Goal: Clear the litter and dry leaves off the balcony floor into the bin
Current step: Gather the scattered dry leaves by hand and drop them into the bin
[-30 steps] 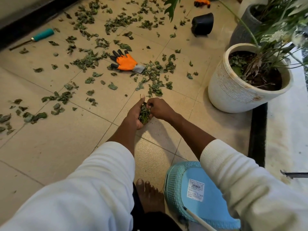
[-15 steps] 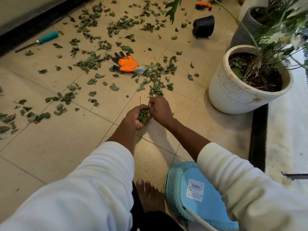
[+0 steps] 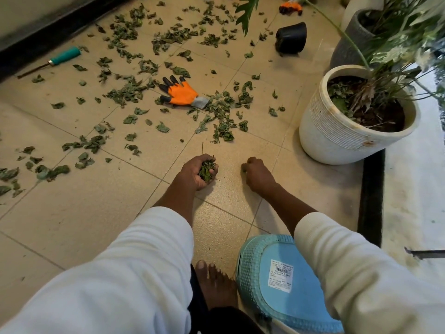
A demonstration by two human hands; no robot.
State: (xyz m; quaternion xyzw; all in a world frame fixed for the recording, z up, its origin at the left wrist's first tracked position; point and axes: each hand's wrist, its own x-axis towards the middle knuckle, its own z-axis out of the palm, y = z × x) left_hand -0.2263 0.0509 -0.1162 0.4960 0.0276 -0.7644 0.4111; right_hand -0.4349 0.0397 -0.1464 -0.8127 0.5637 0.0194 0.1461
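Crumpled dry green leaves (image 3: 207,170) fill the clenched left hand (image 3: 196,172) — light-blue plastic bin (image 3: 284,283) sits behind, near the right elbow; right hand (image 3: 257,173) curled on floor, contents unclear.

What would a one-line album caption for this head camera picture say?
Left hand grips gathered dry leaves while right hand pinches at the tiled floor.

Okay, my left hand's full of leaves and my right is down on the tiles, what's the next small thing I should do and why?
Probably tip the handful into the light blue plastic bin beside your bare foot. The left hand is already packed with crumpled dry green leaves, so it likely can't take more, while the right hand seems to pinch only a scrap. The nearest loose leaf pile lies farther ahead.
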